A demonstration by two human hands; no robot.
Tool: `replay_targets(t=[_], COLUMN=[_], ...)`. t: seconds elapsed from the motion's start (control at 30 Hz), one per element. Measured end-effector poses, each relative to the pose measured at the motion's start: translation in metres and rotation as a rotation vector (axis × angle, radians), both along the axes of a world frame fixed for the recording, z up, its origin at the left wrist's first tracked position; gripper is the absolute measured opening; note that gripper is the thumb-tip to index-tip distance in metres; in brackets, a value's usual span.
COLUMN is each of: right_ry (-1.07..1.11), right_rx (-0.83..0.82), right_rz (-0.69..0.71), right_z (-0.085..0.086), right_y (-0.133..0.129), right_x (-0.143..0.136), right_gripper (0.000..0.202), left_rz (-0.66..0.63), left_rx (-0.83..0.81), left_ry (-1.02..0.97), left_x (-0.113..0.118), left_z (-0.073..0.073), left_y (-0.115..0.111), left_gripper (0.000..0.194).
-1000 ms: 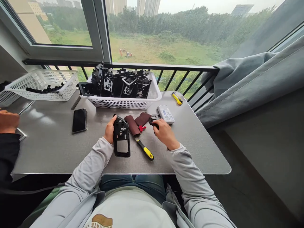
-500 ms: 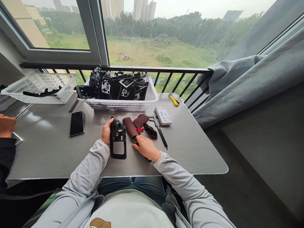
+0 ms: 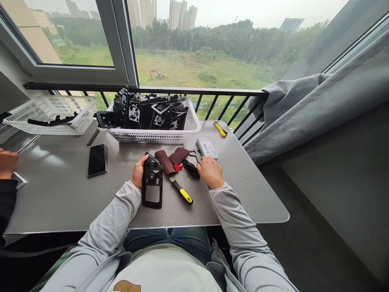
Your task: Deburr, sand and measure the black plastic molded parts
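My left hand (image 3: 139, 173) is closed around the left edge of a black plastic housing (image 3: 152, 177), held upright over the table with a rectangular opening in its lower half. To the right, my right hand (image 3: 210, 172) has its fingers curled over a caliper (image 3: 193, 153), covering most of it. Between the hands lies a hand tool with a black and yellow handle (image 3: 184, 195); its metal shank meets a dark red-brown roll (image 3: 165, 162). Beside the roll are a folded brown piece (image 3: 179, 155), a small red piece (image 3: 177, 168) and a black bundle (image 3: 191, 169).
A white basket (image 3: 148, 137) heaped with black plastic parts stands at the back. Another white basket (image 3: 82, 128) is at the left. A phone (image 3: 97, 160), a white case (image 3: 207, 148) and a yellow utility knife (image 3: 220, 129) lie around. Another person's hand (image 3: 7, 163) shows at the left edge.
My right hand has left the yellow-and-black handle, now lying uncovered on the table, and moved right and away from me onto the caliper. My left hand still holds the housing.
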State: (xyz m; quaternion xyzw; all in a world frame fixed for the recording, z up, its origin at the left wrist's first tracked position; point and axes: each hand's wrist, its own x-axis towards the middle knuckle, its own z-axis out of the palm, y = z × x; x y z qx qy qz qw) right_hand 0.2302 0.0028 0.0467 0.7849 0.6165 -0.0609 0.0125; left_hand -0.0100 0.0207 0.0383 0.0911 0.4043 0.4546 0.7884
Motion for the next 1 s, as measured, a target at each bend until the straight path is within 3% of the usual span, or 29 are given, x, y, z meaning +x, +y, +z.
replay_targets(t=[0.2,0.4,0.53,0.77,0.9,1.0], right_ry=[0.028,0.067,0.149,0.308,0.382,0.468], right_rx=[-0.093,-0.052,0.099,0.36,0.435,0.427], right_rz=[-0.047,-0.087,-0.105,-0.148,-0.08,0.099], right_z=[-0.015,-0.016,-0.015,-0.002,0.006,0.009], right_y=[0.009,0.01,0.007,-0.01,-0.024,-0.032], right_x=[0.009,0.015,0.022,0.033,0.031,0.019], right_gripper=[0.027,0.033,0.039,0.043,0.048,0.048], left_rz=[-0.098,-0.122,-0.133,-0.165,-0.162,-0.178], left_rx=[-0.006,-0.02,-0.031,-0.036,-0.043,-0.028], left_ry=[-0.015,0.03,0.052,0.036,0.044,0.066], left_x=[0.002,0.005,0.007,0.008,0.01,0.011], left_z=[-0.004,0.004,0.007,0.001,0.002,0.003], left_y=[-0.002,-0.006,-0.008,-0.008,-0.009,-0.011], left_gripper=[0.035,0.044,0.046,0.041,0.039,0.038])
